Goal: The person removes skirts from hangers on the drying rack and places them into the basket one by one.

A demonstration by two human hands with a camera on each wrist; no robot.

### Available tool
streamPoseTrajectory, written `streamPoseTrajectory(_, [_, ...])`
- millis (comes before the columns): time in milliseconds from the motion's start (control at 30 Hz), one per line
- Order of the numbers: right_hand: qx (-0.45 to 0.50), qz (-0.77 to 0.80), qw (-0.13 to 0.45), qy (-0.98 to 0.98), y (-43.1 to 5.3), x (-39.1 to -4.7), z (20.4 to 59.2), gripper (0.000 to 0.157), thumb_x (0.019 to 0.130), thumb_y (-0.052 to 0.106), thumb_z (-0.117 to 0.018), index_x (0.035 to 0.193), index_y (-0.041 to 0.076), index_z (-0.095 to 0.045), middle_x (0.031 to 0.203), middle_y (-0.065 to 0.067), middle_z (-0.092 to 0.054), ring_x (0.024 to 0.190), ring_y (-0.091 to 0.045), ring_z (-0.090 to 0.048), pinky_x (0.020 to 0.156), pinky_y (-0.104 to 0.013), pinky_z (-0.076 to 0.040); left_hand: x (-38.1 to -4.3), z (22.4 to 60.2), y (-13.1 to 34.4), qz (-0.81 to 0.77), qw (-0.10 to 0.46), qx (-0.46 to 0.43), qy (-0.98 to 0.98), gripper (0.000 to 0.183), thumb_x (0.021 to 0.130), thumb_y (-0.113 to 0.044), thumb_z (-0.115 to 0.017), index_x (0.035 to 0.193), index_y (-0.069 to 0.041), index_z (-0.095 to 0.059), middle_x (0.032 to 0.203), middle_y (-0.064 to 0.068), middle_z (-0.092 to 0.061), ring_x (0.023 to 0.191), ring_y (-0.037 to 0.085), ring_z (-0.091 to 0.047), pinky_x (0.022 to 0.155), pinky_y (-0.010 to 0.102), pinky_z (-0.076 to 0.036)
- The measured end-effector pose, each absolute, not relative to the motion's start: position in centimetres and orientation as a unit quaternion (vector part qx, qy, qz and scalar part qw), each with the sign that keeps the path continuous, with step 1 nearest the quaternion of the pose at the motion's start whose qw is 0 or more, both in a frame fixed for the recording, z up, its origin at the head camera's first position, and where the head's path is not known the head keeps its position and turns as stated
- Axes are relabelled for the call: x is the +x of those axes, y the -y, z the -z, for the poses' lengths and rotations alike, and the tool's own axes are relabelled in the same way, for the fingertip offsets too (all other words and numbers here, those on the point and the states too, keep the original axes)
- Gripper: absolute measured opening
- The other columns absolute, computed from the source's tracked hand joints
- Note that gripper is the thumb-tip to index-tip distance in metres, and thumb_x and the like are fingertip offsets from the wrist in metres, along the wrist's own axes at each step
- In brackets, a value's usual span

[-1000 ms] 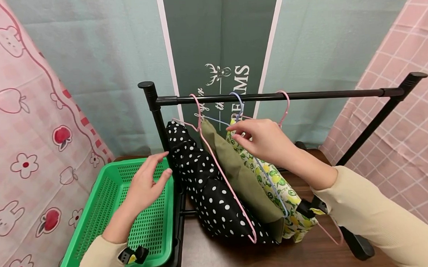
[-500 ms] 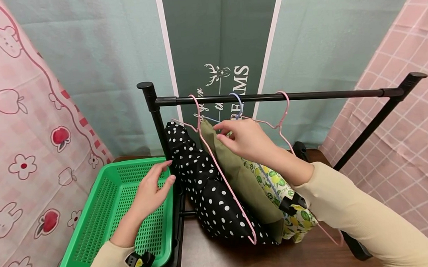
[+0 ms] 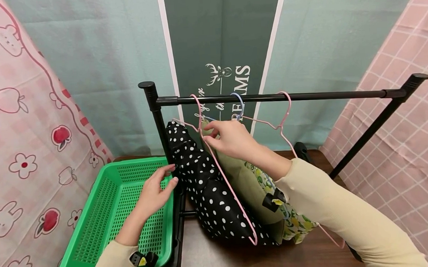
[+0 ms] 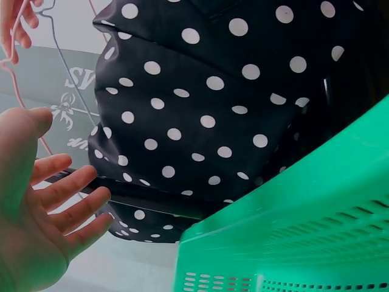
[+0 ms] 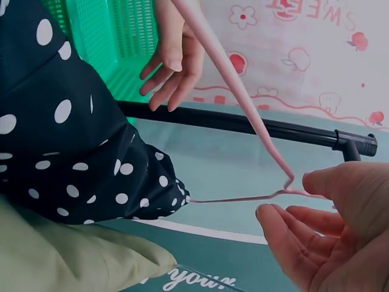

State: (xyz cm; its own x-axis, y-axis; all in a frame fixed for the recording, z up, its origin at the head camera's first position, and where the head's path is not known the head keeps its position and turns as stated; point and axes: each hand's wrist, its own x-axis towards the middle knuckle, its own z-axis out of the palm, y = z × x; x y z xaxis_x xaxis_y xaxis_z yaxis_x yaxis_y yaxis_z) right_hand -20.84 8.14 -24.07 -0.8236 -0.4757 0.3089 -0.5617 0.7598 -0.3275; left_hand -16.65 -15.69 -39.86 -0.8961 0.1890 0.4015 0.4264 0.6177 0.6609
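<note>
Fingers parted, my right hand is beside the neck of the left pink hanger. In the right wrist view, that hanger's neck appears near the gap between thumb and fingers. On this hanger hangs a black garment with white polka dots. Behind my right hand are an olive-green garment and a blue hanger; my forearm partly covers a lemon-print garment. My left hand has its fingers extended, near the rack's left post and the polka-dot garment, holding nothing.
A green plastic basket stands left of the rack. The black rail runs across the back, carrying another pink hanger right of the blue one. Patterned curtains enclose the sides, with a dark wooden tabletop below.
My right hand has moved left, from beside the blue hanger to the left pink hanger's neck. My left hand has shifted slightly down and right. The hung garments look unchanged.
</note>
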Motion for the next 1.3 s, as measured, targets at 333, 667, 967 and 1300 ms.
streamPoseTrajectory(333, [0.256, -0.187, 0.097, 0.943, -6.5, -21.4, 24.5, 0.026, 0.088, 0.028, -0.06, 0.107, 0.013, -0.067, 0.081, 0.0, -0.071, 0.071, -0.014, -0.065, 0.06, -0.029, -0.048, -16.5, 40.8, 14.8, 0.409, 0.144, -0.165, 0.886, 0.041, 0.092, -0.028, -0.056, 0.127, -0.008, -0.052, 0.122, 0.006, -0.058, 0.104, 0.025, -0.057, 0.08, 0.044, -0.049])
streamPoseTrajectory(667, [0.221, -0.192, 0.089, 0.952, -5.5, -21.8, 24.6, 0.021, 0.088, 0.03, -0.06, 0.099, 0.015, -0.068, 0.078, 0.003, -0.071, 0.064, -0.012, -0.064, 0.053, -0.026, -0.046, -16.2, 41.8, 14.1, 0.439, 0.141, -0.15, 0.875, 0.037, 0.091, -0.021, -0.058, 0.125, -0.007, -0.055, 0.118, 0.008, -0.059, 0.101, 0.027, -0.059, 0.083, 0.047, -0.049])
streamPoseTrajectory(967, [0.213, -0.196, 0.106, 0.951, -5.1, -22.1, 24.2, 0.016, 0.087, 0.026, -0.061, 0.095, 0.015, -0.07, 0.077, 0.001, -0.07, 0.064, -0.015, -0.063, 0.052, -0.025, -0.045, -16.3, 42.5, 13.6, 0.459, 0.135, -0.129, 0.868, 0.032, 0.092, -0.019, -0.057, 0.121, -0.006, -0.058, 0.114, 0.007, -0.061, 0.094, 0.017, -0.062, 0.079, 0.036, -0.053])
streamPoseTrajectory(1300, [0.193, -0.188, 0.11, 0.957, -4.8, -22.2, 24.0, 0.016, 0.087, 0.025, -0.059, 0.091, 0.016, -0.072, 0.071, 0.001, -0.067, 0.057, -0.015, -0.058, 0.047, -0.026, -0.042, -16.3, 42.7, 13.4, 0.464, 0.138, -0.128, 0.865, 0.027, 0.091, -0.017, -0.058, 0.115, -0.006, -0.061, 0.111, 0.005, -0.063, 0.089, 0.012, -0.063, 0.077, 0.033, -0.053])
